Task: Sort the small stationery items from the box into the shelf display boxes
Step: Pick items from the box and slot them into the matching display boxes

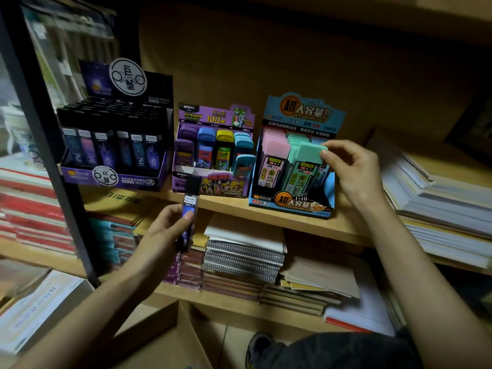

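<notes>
Three display boxes stand on the wooden shelf: a black-and-purple one at left full of dark lead cases, a purple one in the middle with coloured cases, and a blue one at right with pink and green-capped cases. My left hand grips a dark lead case upright in front of the shelf edge, below the purple box. My right hand pinches the mint-green cap of a lead case standing in the front row of the blue box.
An open cardboard box sits low in front of me. Spiral notebooks and stacked books fill the lower shelf. Paper stacks lie to the right of the blue box. A black metal upright stands at left.
</notes>
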A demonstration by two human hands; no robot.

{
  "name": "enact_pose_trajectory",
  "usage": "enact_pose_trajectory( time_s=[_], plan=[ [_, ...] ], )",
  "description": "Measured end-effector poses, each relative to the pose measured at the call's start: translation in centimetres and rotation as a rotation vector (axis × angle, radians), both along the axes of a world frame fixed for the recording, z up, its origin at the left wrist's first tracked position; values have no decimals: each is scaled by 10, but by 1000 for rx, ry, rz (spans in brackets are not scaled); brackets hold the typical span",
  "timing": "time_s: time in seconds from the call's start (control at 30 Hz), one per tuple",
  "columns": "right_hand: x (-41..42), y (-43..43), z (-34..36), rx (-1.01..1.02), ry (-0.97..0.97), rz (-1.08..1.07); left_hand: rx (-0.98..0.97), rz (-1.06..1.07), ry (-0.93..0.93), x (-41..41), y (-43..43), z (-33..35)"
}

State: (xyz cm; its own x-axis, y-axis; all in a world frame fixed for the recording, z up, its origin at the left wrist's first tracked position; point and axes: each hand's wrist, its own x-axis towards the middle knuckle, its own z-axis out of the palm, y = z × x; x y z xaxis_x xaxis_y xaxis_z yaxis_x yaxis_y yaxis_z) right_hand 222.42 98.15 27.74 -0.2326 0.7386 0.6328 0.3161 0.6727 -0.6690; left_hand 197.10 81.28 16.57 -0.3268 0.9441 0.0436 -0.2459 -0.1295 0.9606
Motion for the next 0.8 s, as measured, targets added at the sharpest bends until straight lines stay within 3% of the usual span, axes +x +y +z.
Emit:
enact_pose_trajectory(
  time_s=[0.27,0.43,0.5,0.6,0.7,0.8],
  plan=[
    [-3,4,-9,-64,-109,-109,3,68,51,3,-4,2],
    [-9,-1,-11,-133,-68,-171,1,65,94,4,-4,1],
    [-11,-6,-10,-67,-96,-262,0,55,104,4,-5,0],
    [-18,-21,-5,191,-220,-361,10,50,118,2,-6,1],
    [-38,-43,0,242,-185,-212,35,52,104,3,-7,4],
    [-74,-74,-10,-169,-185,149,38,52,107,3,-8,7]
  ],
)
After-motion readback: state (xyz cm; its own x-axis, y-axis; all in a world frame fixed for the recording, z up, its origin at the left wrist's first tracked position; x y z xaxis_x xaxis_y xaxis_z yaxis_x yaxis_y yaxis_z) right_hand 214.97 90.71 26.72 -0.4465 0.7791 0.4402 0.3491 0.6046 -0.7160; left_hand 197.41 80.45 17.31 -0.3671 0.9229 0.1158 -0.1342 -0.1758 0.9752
